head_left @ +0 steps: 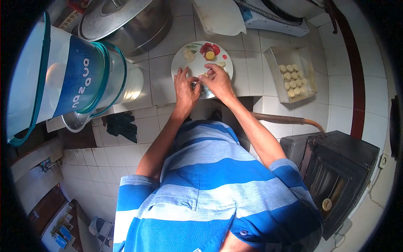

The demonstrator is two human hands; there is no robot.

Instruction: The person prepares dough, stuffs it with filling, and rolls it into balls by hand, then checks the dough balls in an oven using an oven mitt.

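Note:
A white floral plate (pixel 177 63) lies on the tiled counter, with both of my hands over its near half. The fingertips of my left hand (pixel 186 89) curl inward and meet those of my right hand (pixel 219 82). A small pale piece of dough (pixel 205 75) shows at the right fingertips; whatever the left fingers pinch is hidden. On the plate's far side sit a pale dough lump (pixel 189 55) and a round yellow piece (pixel 210 55). More pale bits (pixel 222 64) lie beside my right hand.
A rectangular metal tin (pixel 272 63) to the right holds several round pale dough pieces (pixel 294 76). Large clear buckets (pixel 79 71) and a lidded metal pot (pixel 147 31) crowd the left. A stove (pixel 273 23) stands behind, a dark oven (pixel 340 168) at the lower right.

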